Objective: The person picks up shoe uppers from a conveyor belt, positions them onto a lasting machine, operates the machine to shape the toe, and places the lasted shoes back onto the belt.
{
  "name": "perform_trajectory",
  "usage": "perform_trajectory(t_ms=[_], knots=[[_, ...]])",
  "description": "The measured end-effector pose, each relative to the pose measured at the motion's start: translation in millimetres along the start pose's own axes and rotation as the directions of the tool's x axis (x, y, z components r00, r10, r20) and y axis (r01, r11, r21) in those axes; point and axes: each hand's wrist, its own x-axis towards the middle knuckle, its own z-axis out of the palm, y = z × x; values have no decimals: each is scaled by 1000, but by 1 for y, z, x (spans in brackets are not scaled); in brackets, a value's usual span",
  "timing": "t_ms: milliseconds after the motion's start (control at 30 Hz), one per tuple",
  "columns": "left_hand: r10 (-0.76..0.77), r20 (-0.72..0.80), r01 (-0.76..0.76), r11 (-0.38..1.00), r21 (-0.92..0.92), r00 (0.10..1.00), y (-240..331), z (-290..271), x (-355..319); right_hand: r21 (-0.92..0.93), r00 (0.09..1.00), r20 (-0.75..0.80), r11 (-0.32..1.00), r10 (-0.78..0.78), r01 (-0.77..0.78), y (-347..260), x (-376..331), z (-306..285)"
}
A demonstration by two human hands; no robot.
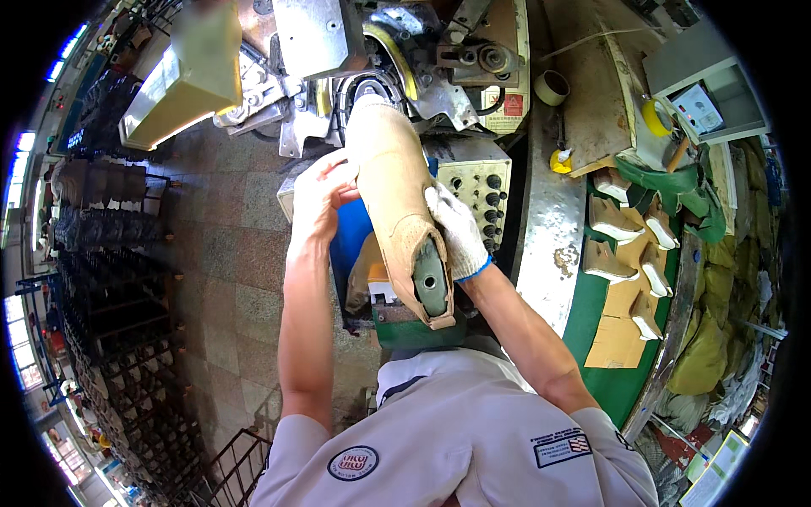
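Note:
A tan boot upper [390, 173] stretched over a green shoe last [430, 275] sits between my hands, its toe end inside the jaws of a metal shoe-lasting machine [317, 38]. The open shaft points toward me and shows the last with a round hole. My bare left hand [325, 188] has its fingers bent against the boot's left side near the toe. On the opposite side, my right hand [456, 230], in a white knitted glove with a blue cuff, grips the boot; part of its fingers is hidden behind the leather.
A control box with black knobs [492, 203] stands beyond my right hand. Several tan wedge-like shoe parts [610, 262] lie on cardboard on a green bench [591, 325] at right. Tape rolls [552, 87] rest farther back. Dark racks [118, 296] line the left side.

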Motion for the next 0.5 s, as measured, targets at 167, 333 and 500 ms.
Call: perform_trajectory(t_ms=[167, 333, 500], knots=[[99, -122, -83, 988, 128, 988, 8, -1, 22, -27, 998, -22, 998, -65, 64, -1, 28, 8], [179, -229, -172, 984, 50, 957, 4, 2, 38, 41, 988, 24, 988, -152, 151, 8, 58, 9], [169, -291, -179, 984, -9, 942, -18, 13, 25, 34, 989, -81, 991, -125, 128, 30, 83, 6]])
